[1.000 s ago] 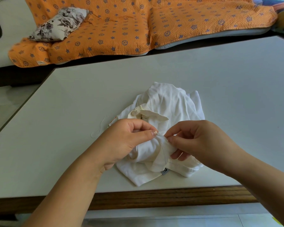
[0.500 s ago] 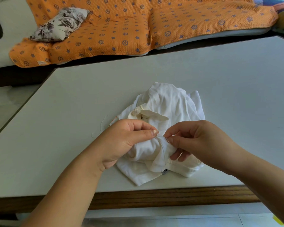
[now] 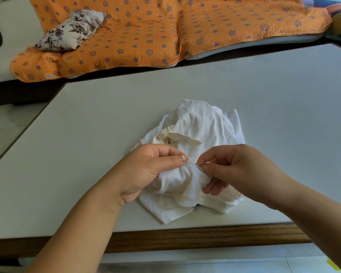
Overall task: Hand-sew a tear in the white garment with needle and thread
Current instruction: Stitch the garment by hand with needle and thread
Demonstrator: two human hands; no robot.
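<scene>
Two hands meet just past the table's near wooden edge: the left hand (image 3: 146, 170) pinches a raised fold of the white garment (image 3: 201, 123) between thumb and curled fingers. The right hand (image 3: 240, 170) pinches the same fold with its lower fingers tucked under the cloth, and any needle is too small to make out. The garment lies crumpled on the pale table (image 3: 87, 115) with a loose thread (image 3: 120, 152) just left of it, and beyond them an orange patterned quilt (image 3: 165, 36) carries a floral pillow (image 3: 71, 30).

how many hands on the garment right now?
2. Left hand pinches a fold of the garment at its near middle; right hand pinches the same fold just to the right, lower fingers under the fabric.
</scene>
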